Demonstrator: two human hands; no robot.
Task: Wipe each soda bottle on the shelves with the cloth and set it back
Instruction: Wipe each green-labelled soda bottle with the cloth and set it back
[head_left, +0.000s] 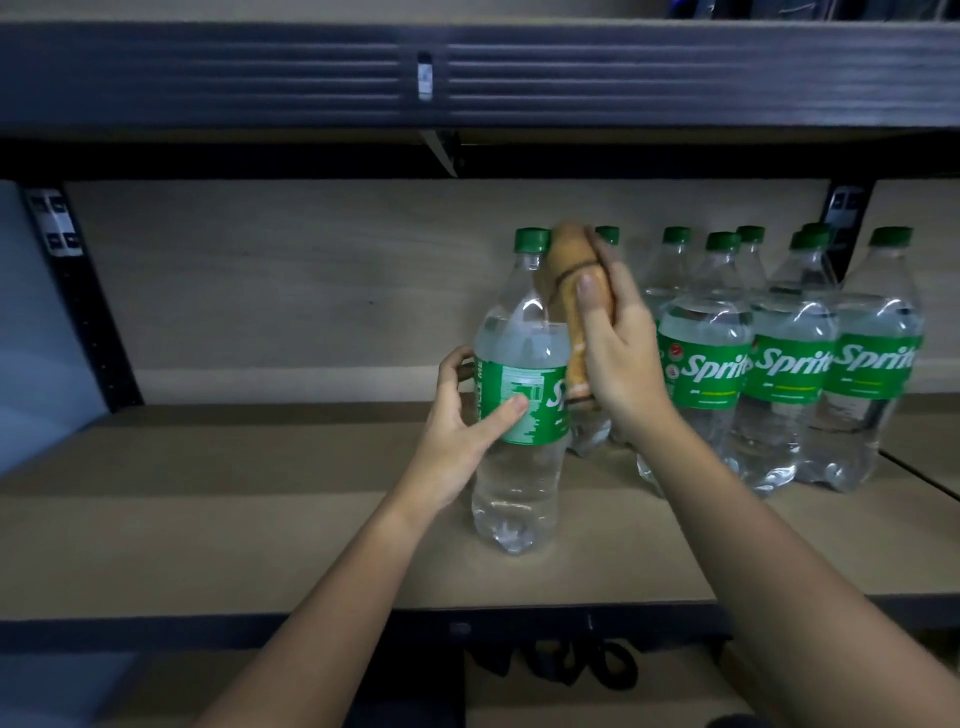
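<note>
Sprite bottle (521, 395) upright on shelf (260, 545), L hand (467, 415) gripping label; R hand (615, 358) clutches tan cloth (569, 291) w/ more bottles (789, 364) crowded just behind.

Shelf board (260, 519) before me: tan, wood-look, dark metal front rail. One Sprite bottle (519, 405) upright near middle, base on board, my left hand (462, 431) on its label. Right of that bottle, toward back: cluster of Sprite bottles (789, 364), upright, green caps, packed touching one another. Left of that bottle, only board shows.
</note>
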